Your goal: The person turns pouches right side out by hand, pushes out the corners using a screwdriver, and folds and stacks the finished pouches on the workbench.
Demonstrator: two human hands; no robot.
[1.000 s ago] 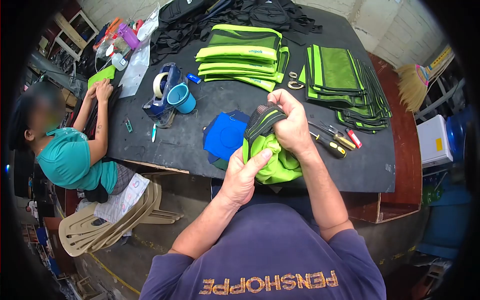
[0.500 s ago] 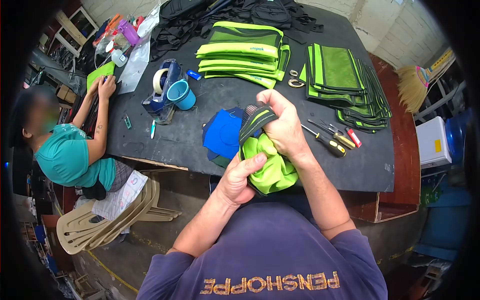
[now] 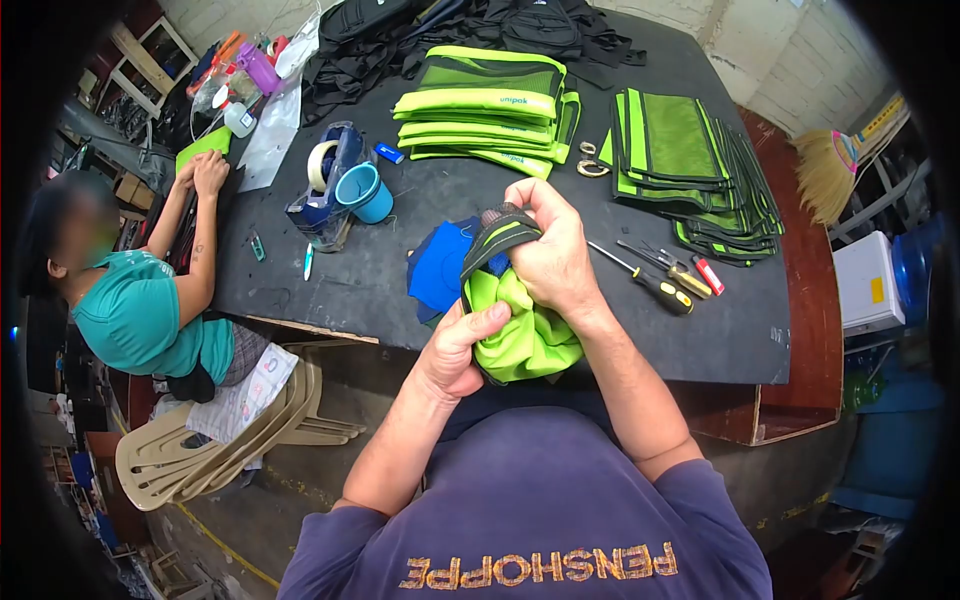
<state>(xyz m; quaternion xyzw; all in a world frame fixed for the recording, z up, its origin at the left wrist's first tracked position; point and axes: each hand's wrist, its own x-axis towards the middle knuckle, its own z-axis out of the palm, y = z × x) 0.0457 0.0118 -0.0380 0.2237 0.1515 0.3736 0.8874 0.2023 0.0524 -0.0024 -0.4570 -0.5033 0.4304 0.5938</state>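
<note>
A lime-green mesh pouch with black edging is bunched up between both hands, just above the table's near edge. My left hand pinches its lower left side, the thumb pressed on the green cloth. Higher up on the right, my right hand is closed round the dark bound rim, fingers folded over the mesh. Part of the pouch is hidden behind the fingers. Just left of it on the table lie blue fabric pieces.
Stacked green pouches and more flat pouches lie at the back. Scissors, a screwdriver, a tape dispenser and a blue cup are on the table. A co-worker sits at the left beside stacked chairs.
Both my hands and the pouch have shifted slightly left. The pouch's dark rim is turned a little. The co-worker's hands have moved slightly on a green piece.
</note>
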